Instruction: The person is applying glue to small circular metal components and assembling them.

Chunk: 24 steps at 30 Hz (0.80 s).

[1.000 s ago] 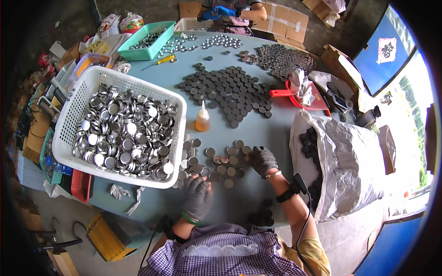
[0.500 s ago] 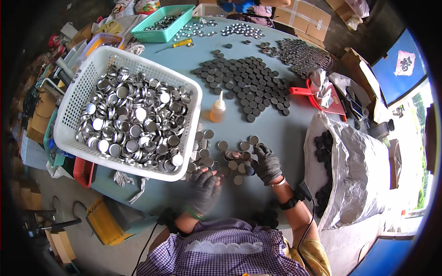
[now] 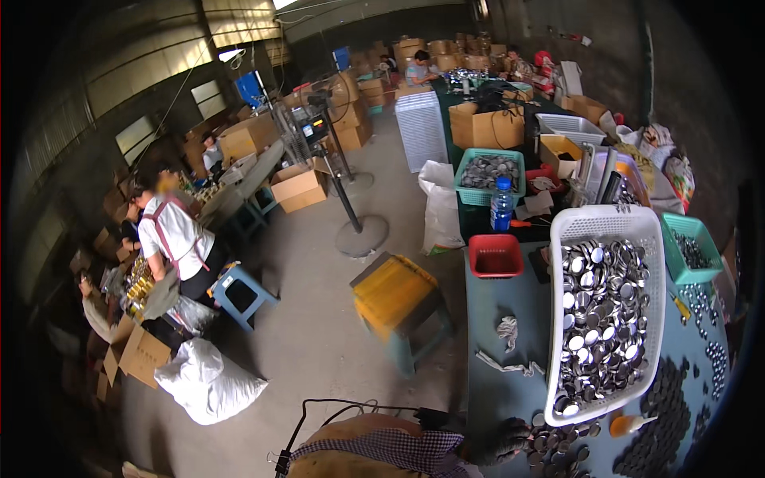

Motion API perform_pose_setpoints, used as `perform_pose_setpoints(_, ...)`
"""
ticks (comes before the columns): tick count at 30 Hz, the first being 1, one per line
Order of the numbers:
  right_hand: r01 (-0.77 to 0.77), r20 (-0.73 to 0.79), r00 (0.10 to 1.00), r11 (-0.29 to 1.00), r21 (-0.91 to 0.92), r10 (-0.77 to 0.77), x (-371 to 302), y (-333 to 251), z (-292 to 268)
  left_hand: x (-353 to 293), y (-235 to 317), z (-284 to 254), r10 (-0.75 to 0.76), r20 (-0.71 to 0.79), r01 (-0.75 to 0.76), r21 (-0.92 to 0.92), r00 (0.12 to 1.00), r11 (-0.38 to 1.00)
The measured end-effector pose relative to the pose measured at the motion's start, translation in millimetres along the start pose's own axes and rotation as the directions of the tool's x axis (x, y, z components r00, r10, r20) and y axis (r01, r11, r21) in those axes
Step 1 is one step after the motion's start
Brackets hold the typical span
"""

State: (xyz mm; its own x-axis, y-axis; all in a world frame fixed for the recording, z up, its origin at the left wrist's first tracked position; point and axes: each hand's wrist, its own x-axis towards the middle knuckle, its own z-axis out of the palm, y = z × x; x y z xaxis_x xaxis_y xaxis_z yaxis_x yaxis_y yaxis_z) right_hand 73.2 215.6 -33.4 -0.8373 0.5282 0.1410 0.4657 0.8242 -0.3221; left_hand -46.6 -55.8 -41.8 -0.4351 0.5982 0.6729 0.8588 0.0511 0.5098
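Currently: gloved left hand (image 3: pixel 505 443) beside loose metal caps (image 3: pixel 556 443)

Fingers: blurred; grip cannot be told. Caps: just right of them, on blue-grey table (image 3: pixel 488 334). White perforated basket (image 3: pixel 657 311), heaped with caps: beyond fingers, rightward. Right hand: out of view. Step, probably: handling loose caps; next move calls for eyes on fingers.

The tabletop (image 3: pixel 498 311) is a dull blue-grey, with a bright red tray (image 3: pixel 495 256) right at its corner. Silver caps (image 3: pixel 602 327) glint in a white basket (image 3: pixel 606 221); the discs (image 3: pixel 663 406) beyond look charcoal to me. The squeeze bottle (image 3: pixel 624 426) shows amber, the screwdriver (image 3: pixel 680 309) yellow. By the tabletop's edge I see a dark grey glove (image 3: pixel 504 440) and purple-and-white checked cloth (image 3: pixel 434 451). The stool (image 3: pixel 392 287) off that edge is yellow-topped.
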Motion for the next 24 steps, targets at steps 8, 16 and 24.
perform_pose_setpoints(8, 0.098, 0.030, 0.995, 0.992, 0.074, -0.100, 35.5, -32.5, 7.7, 0.6, 4.3, -9.8, -0.041, 0.015, 0.040, 0.044, 0.999, 0.998)
perform_pose_setpoints(16, 0.091, 0.066, 0.993, 0.992, 0.086, -0.097, 40.9, -28.2, 13.9, 4.4, 11.5, -13.6, -0.041, 0.054, 0.036, 0.079, 0.998, 0.996)
perform_pose_setpoints(24, 0.084, 0.091, 0.992, 0.993, 0.088, -0.092, 44.8, -30.9, 14.2, 8.4, 11.8, -19.5, -0.042, 0.074, 0.034, 0.102, 0.996, 0.994)
